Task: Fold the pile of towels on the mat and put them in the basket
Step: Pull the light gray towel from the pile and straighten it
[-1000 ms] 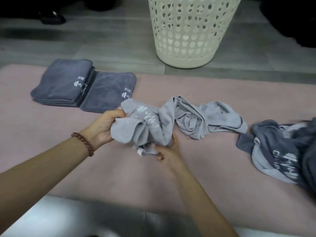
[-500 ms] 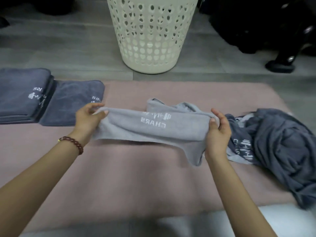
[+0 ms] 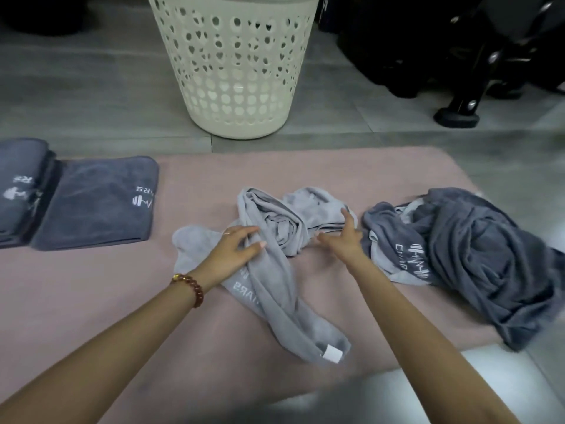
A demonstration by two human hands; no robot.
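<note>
Now the once-taut light grey towel (image 3: 284, 295) lies crumpled at twelve o'clock, your left hand (image 3: 232, 252) and right hand (image 3: 345, 240) spread on it: folding restarts.

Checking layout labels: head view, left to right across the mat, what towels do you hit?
stack of folded dark grey towels → single folded dark grey towel → crumpled light grey towel → heap of unfolded grey towels

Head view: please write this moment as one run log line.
left hand on light grey towel | right hand touches same towel | dark towel pile unfolded
</note>
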